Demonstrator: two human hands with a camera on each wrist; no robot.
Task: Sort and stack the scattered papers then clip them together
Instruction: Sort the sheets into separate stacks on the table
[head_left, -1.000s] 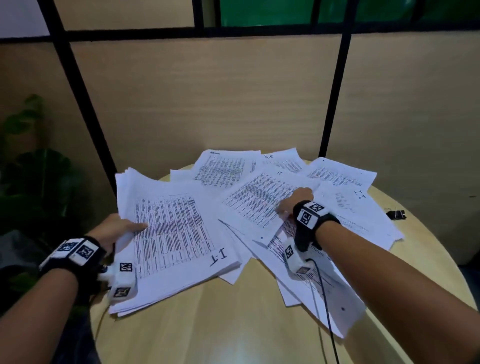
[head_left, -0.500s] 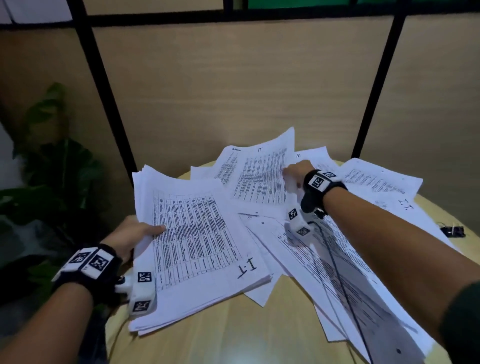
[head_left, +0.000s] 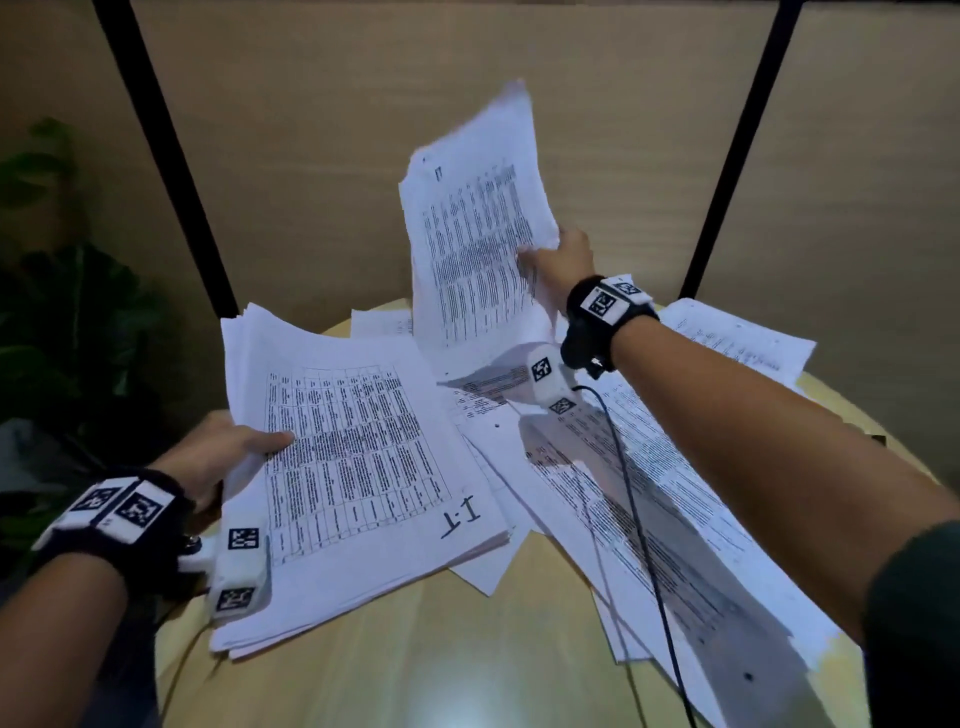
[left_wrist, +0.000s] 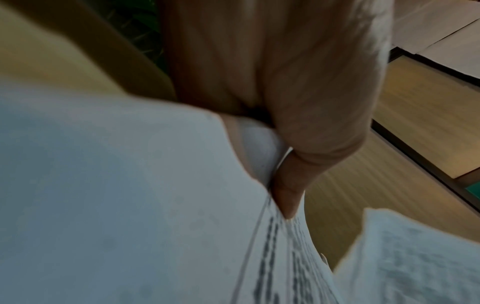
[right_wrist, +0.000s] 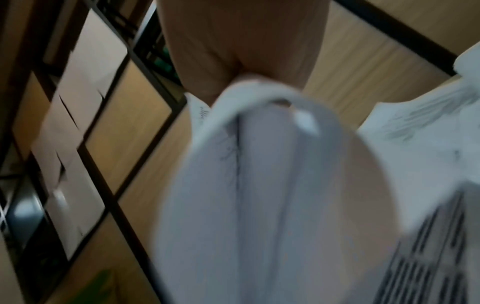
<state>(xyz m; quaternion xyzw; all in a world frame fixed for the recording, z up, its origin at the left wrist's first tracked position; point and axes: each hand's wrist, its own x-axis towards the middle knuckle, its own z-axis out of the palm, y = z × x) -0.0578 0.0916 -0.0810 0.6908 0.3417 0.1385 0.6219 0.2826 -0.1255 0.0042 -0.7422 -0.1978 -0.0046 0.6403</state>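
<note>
A thick stack of printed papers (head_left: 363, 467), marked "I.T" at its near corner, lies on the left of the round table. My left hand (head_left: 223, 452) grips its left edge, thumb on top, fingers hidden beneath; the left wrist view shows the thumb (left_wrist: 288, 197) pressing the stack (left_wrist: 130, 205). My right hand (head_left: 561, 265) pinches a few printed sheets (head_left: 472, 244) by their right edge and holds them upright above the table's far side. In the right wrist view the held sheets (right_wrist: 259, 185) hang blurred below the hand. More scattered papers (head_left: 649, 499) cover the table's right half under my right forearm.
The round wooden table (head_left: 441, 660) shows bare wood at its near edge. A wood-panel partition with black posts (head_left: 171, 156) stands right behind it. A dark potted plant (head_left: 67, 312) is at the left. A black cable (head_left: 644, 545) trails from my right wrist across the papers.
My right hand took hold of a few sheets from the far pile and lifted them up off the table until they stand upright. My left hand kept holding the stack's left edge.
</note>
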